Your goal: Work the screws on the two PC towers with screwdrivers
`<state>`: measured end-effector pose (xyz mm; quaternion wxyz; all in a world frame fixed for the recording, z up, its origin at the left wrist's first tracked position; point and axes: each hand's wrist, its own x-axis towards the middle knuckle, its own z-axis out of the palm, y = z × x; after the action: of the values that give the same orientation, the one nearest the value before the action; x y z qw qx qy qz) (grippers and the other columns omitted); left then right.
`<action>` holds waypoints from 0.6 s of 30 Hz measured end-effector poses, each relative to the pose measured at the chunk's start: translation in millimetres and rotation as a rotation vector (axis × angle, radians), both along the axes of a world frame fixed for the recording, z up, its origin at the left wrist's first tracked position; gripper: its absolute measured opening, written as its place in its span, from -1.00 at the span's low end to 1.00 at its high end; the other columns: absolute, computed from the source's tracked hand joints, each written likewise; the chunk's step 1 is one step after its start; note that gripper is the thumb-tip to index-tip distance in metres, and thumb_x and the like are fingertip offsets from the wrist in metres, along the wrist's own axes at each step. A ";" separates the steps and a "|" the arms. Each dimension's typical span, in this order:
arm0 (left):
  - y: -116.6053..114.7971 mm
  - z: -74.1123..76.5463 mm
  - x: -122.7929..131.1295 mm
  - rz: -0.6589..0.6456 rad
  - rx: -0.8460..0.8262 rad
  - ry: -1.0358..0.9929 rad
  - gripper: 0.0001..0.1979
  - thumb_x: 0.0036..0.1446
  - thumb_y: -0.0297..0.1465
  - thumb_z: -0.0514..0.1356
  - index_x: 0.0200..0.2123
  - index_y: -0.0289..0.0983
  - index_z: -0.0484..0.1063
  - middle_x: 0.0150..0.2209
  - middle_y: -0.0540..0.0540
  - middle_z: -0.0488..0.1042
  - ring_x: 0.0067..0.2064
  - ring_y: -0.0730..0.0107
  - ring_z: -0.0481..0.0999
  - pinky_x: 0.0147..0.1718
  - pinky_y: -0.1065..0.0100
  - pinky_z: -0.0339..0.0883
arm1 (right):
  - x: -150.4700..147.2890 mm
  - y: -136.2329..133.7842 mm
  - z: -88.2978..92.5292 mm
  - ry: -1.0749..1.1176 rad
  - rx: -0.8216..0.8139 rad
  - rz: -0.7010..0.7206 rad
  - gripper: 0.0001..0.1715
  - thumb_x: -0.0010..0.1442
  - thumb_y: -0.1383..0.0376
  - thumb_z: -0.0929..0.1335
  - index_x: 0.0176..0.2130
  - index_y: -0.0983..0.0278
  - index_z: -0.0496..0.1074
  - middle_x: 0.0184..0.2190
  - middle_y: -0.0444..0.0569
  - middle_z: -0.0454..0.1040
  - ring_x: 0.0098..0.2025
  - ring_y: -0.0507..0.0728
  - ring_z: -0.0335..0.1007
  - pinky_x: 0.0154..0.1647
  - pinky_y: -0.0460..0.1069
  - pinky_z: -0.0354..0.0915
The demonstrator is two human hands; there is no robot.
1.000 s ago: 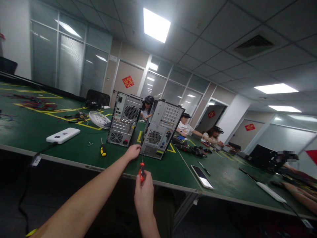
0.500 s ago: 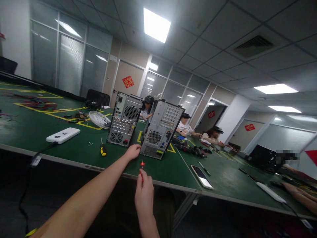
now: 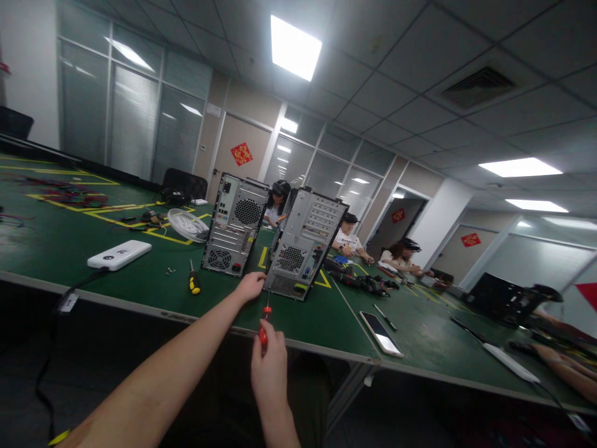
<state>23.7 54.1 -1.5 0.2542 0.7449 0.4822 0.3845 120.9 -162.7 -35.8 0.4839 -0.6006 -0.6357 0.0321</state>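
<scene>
Right hand [image 3: 269, 367] grips red screwdriver [image 3: 263, 325], tip at PC case [image 3: 304, 244] base; left hand [image 3: 250, 285] braces case, near desk [image 3: 326, 323] front edge.

Left computer case [image 3: 234, 224] stands beside right computer case [image 3: 303, 242] on the table [image 3: 69, 242], phone [image 3: 381, 333] to their right.

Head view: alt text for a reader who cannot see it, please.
The right hand grips a red screwdriver pointed toward the lower corner of a PC case, where the left hand rests. A second case, a yellow screwdriver and a phone sit on the green table; other people work at its far side.
</scene>
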 end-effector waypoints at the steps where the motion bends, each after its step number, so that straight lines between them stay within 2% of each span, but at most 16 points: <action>1: -0.3 0.5 -0.1 -0.003 -0.010 -0.006 -0.63 0.30 -0.44 0.06 -0.04 -0.28 0.66 0.02 -0.18 0.67 0.04 0.21 0.62 0.07 0.32 0.43 | 0.5 0.2 -0.3 -0.003 0.009 -0.001 -0.56 0.35 0.34 0.27 0.13 0.15 0.56 -0.16 0.03 0.52 -0.17 0.20 0.59 -0.12 0.03 0.46; 6: -1.5 2.4 0.2 -0.007 -0.014 -0.004 -0.64 0.28 -0.47 0.07 -0.04 -0.29 0.66 0.02 -0.18 0.66 0.07 0.19 0.61 0.11 0.32 0.40 | 3.2 1.3 0.7 -0.001 0.021 -0.028 -0.52 0.37 0.32 0.25 0.22 0.23 0.46 -0.10 0.08 0.54 -0.11 0.24 0.59 -0.05 0.07 0.46; 13: -0.9 1.1 1.1 0.000 -0.007 -0.013 -0.63 0.28 -0.47 0.07 -0.04 -0.30 0.66 0.02 -0.19 0.67 0.08 0.17 0.61 0.13 0.29 0.39 | 2.1 -0.3 3.7 -0.035 0.060 -0.071 -0.65 0.34 0.34 0.29 0.05 0.19 0.52 0.00 0.10 0.44 -0.14 0.22 0.60 -0.12 0.06 0.47; 18: -1.0 0.8 0.6 -0.009 -0.012 -0.028 -0.65 0.28 -0.46 0.07 -0.06 -0.28 0.66 0.00 -0.18 0.67 0.05 0.19 0.62 0.10 0.30 0.40 | 2.2 -0.1 4.5 -0.050 0.073 -0.073 -0.65 0.30 0.40 0.29 0.03 0.20 0.52 -0.03 0.08 0.45 -0.16 0.22 0.60 -0.15 0.05 0.48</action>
<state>24.3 53.1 -0.8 0.2671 0.7403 0.4774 0.3908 123.0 -162.7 -31.3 0.4902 -0.6061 -0.6259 -0.0240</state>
